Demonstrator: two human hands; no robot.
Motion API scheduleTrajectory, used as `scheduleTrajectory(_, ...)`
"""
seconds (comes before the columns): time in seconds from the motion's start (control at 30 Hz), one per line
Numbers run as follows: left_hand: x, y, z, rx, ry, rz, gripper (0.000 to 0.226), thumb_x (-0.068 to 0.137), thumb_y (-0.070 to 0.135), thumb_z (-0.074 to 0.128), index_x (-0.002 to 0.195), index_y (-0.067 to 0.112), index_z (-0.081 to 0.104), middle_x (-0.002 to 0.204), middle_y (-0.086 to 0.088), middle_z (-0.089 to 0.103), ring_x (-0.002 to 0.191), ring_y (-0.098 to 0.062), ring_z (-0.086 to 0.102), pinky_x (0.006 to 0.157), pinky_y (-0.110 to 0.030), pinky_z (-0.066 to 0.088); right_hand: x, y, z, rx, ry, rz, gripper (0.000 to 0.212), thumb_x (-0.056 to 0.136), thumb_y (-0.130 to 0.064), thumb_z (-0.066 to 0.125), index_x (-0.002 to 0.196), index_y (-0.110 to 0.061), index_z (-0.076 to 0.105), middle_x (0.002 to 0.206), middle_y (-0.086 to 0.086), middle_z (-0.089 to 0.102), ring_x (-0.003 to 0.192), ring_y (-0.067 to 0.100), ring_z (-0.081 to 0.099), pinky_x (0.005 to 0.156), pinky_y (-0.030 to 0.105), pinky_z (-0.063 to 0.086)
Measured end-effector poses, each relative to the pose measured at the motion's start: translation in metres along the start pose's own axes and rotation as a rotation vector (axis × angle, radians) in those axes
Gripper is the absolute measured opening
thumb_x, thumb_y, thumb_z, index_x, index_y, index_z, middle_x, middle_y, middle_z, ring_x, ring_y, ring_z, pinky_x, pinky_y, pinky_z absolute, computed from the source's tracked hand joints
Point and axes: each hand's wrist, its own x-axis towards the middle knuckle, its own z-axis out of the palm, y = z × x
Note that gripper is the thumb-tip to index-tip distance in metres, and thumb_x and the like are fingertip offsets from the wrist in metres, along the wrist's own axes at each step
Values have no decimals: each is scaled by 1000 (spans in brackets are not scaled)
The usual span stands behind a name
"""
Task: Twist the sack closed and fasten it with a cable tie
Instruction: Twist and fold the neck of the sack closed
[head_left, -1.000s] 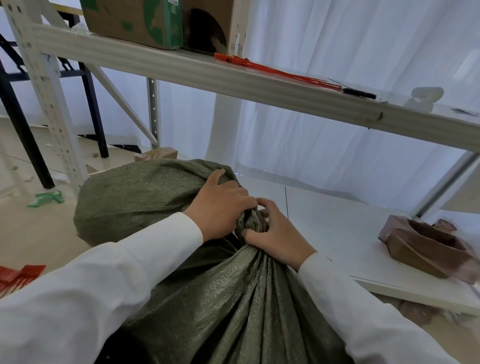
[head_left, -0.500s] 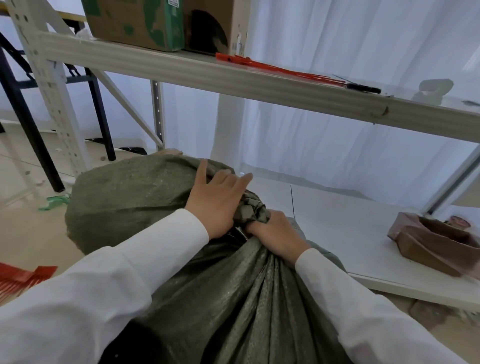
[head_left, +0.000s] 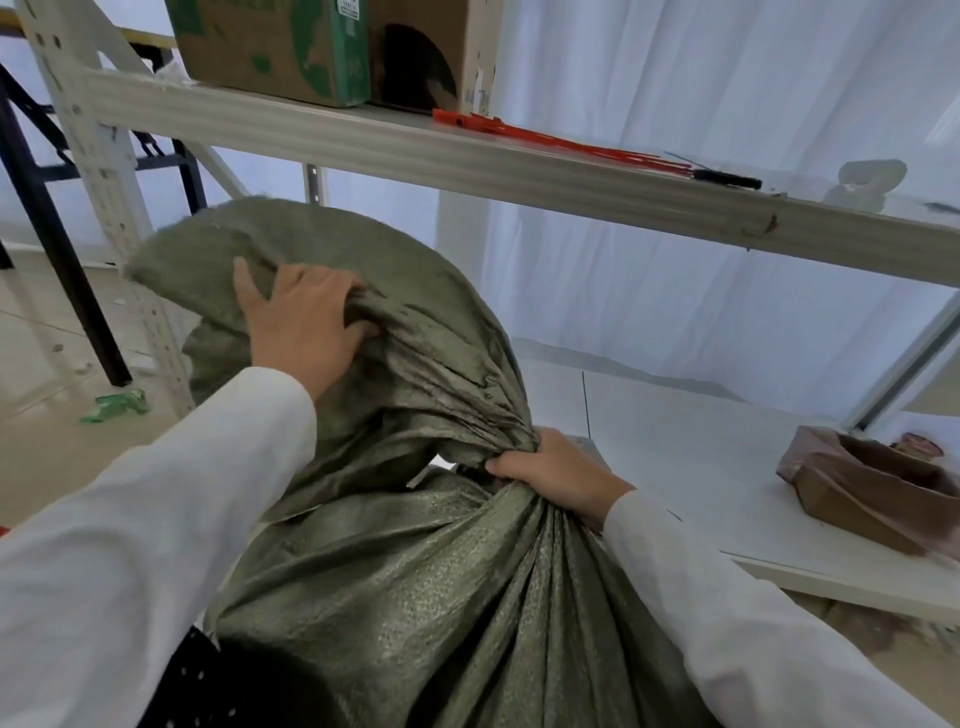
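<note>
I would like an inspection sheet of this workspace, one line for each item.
Surface: white lower shelf board, mostly bare.
Job's things: green sack, neck gathered, no tie on it; red cable ties on the upper shelf.
Clutter: cardboard box; brown crumpled wrapping; green scrap on the floor.
Grippers: left hand grips the loose top; right hand clamps the neck.
Cables: nothing seen.
Surroundings: white curtain.

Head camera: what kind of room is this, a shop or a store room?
Probably a store room or packing area. There is a metal rack with a cardboard box and red cable ties on its shelf, and a big green sack being closed.
</note>
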Motion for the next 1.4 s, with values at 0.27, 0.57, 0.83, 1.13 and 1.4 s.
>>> scheduleTrajectory(0.27,-32,41,4,-182,90,677,56,78,38,52,131,22,43,132,-5,56,133,-26,41,112,-56,22,7,-1,-1,75,-28,74,19,78,-15,66,96,-10,67,89,7,69,83,21,65,82,32,50)
scheduleTrajectory(0.57,-48,60,32,163,-420,923,106,68,57,68,147,34,1,155,5,18,145,-17,7,115,-47,-6,-5,-4,2,-123,-115,12,19,80,-16,64,99,-17,63,101,9,68,99,24,63,95,38,46)
scheduleTrajectory(0.83,-38,63,30,99,-378,955,51,70,58,33,102,25,56,92,3,63,99,-22,58,90,-31,34,-19,-6,6,-264,44,-41,60,73,-46,71,124,-21,49,113,-5,60,104,12,58,92,28,43)
scheduleTrajectory(1.13,-32,73,23,155,-474,853,47,70,55,32,84,21,61,85,0,66,88,-25,60,81,-33,37,-39,12,23,-561,183,5,112,56,-58,75,143,-27,11,142,0,39,131,24,36,107,44,33)
scheduleTrajectory(1.4,-36,80,19,213,-730,717,31,81,37,48,57,18,42,60,-3,47,52,-14,35,54,-25,29,-25,21,38,-779,333,-90,49,78,-34,55,121,-21,35,122,0,53,118,26,41,91,44,34)
